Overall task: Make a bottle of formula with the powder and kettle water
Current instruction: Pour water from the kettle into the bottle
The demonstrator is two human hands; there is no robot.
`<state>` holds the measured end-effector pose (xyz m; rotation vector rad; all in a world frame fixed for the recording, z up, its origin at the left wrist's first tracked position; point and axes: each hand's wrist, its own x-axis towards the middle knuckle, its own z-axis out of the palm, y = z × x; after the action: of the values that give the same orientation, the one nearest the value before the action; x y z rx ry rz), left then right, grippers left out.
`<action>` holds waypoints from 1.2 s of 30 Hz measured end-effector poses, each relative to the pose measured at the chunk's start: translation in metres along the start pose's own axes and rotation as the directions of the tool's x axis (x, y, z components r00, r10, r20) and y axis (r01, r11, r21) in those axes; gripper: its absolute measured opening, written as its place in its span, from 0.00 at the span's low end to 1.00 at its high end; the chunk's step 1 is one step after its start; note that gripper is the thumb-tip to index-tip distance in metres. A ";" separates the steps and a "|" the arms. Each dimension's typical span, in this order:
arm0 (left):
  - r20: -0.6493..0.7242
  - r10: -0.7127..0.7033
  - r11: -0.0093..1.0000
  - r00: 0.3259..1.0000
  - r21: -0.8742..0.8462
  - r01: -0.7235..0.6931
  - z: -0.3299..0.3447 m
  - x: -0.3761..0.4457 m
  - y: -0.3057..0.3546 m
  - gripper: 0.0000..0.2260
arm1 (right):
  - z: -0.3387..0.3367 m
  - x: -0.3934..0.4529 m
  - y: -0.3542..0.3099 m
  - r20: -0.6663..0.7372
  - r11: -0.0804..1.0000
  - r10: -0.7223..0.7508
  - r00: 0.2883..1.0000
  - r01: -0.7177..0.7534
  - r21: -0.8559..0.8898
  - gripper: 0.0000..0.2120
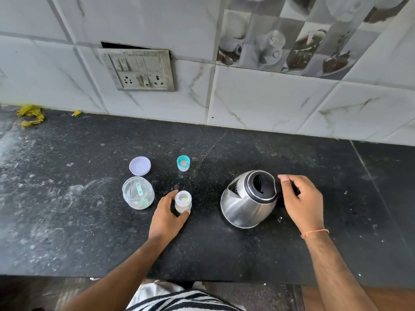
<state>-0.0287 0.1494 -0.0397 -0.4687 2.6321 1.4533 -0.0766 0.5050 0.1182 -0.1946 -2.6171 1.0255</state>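
The left hand (167, 215) wraps thumb and fingers around the small open-mouthed translucent baby bottle (183, 202), which stands upright at the counter's centre with powder in it. At its three o'clock sits the lidless steel electric kettle (249, 199), spout toward the bottle. The right hand (302, 199), much the nearer, curls loosely at the kettle's black handle on its three o'clock side, grasp unclear.

Black stone counter (224, 250) carries a kettle (248, 200); left of it a bottle (183, 202), jar (138, 193), lid (140, 166), cap (183, 163)
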 end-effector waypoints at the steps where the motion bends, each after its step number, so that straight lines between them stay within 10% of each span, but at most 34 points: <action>1: -0.008 0.006 1.000 1.000 0.008 -0.006 0.002 0.000 0.002 0.36 | 0.000 0.000 0.005 0.022 0.998 0.040 0.999 -0.041 0.048 0.09; 15: -0.002 0.059 0.998 0.998 -0.004 -0.059 0.011 -0.010 0.047 0.22 | 0.024 0.022 0.064 0.270 0.795 0.302 0.914 -0.398 0.458 0.44; 36: 0.025 0.107 0.988 0.994 -0.117 -0.104 0.002 0.003 0.051 0.27 | 0.040 0.008 0.001 0.035 0.843 0.289 0.957 -0.272 0.464 0.43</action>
<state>-0.0478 0.1755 -0.0003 -0.3178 2.5949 1.6372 -0.0977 0.4820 0.0920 -0.4846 -2.2624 1.6977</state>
